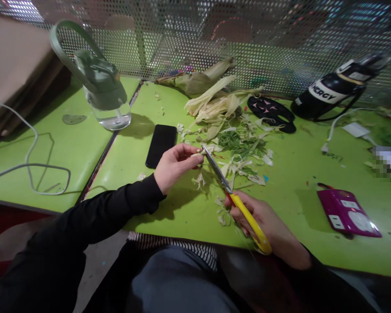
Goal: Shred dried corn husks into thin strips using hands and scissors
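Note:
Between the thumb and fingers of my left hand [179, 164] is a small pale strip of corn husk [201, 151]. My right hand [259, 217] grips yellow-handled scissors [247, 217], their blades pointing up and left. The blade tips meet the husk strip right at my left fingertips; whether the blades are parted there I cannot tell. Beyond the scissors lies a heap of shredded green and pale husk cuttings [239, 145]. Longer dry corn husks [215, 104] are piled behind it, and a few curled scraps [223, 213] lie under the blades.
A black phone [161, 145] lies left of the cuttings. Farther left stands a green-lidded water bottle [106, 95] near a loose cable [35, 143]. A black bottle [332, 91], a black cloth item [270, 111] and a purple power socket [348, 213] are at right. A perforated metal screen [189, 39] borders the back.

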A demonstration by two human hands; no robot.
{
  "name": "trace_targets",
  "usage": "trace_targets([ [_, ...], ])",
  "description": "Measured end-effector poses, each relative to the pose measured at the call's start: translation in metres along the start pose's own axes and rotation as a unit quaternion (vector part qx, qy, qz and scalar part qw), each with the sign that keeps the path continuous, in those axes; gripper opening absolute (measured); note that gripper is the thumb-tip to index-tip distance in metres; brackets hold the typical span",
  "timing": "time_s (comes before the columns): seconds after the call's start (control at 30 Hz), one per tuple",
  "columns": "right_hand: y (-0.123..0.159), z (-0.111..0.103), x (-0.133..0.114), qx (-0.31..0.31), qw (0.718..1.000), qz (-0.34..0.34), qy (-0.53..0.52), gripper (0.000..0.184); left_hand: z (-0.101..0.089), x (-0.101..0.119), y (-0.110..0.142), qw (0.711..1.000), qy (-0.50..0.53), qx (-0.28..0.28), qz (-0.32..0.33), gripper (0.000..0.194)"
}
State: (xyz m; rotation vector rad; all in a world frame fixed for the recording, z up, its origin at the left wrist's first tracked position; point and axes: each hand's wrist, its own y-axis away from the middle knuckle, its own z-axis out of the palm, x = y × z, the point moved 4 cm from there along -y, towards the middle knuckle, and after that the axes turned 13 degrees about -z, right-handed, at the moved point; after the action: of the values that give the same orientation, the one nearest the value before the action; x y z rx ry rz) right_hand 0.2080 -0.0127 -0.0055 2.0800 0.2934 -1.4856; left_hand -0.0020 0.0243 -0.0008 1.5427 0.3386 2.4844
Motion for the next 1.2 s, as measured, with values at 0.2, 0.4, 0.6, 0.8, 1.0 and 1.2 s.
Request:
trace_targets([
  [0.2, 0.003, 0.0, 0.011, 0.016, 1.0, 0.009, -0.019, 0.04, 0.0, 0.001, 0.001, 1.0, 0.001, -0.007, -0.002, 0.016],
  [0.4, 0.004, -0.015, 0.015, 0.05, 0.998, -0.029, -0.012, 0.046, -0.002, 0.004, 0.0, 1.0, 0.021, -0.014, -0.008, 0.028],
  [0.6, 0.007, -0.048, -0.009, 0.028, 0.962, -0.084, 0.258, 0.045, -0.002, 0.003, -0.003, 0.999, 0.008, -0.038, -0.025, 0.016],
  [0.8, 0.01, -0.08, -0.028, -0.002, 0.887, -0.044, 0.46, 0.073, 0.001, 0.003, 0.001, 0.996, -0.034, -0.076, -0.039, 0.018],
  [1.0, 0.011, -0.085, -0.034, -0.027, 0.859, -0.063, 0.507, 0.076, 0.001, 0.001, 0.002, 0.992, -0.068, -0.091, -0.045, 0.016],
  [1.2, 0.007, -0.085, -0.033, -0.041, 0.857, -0.075, 0.508, 0.074, 0.002, -0.003, 0.002, 0.987, -0.095, -0.112, -0.065, 0.017],
])
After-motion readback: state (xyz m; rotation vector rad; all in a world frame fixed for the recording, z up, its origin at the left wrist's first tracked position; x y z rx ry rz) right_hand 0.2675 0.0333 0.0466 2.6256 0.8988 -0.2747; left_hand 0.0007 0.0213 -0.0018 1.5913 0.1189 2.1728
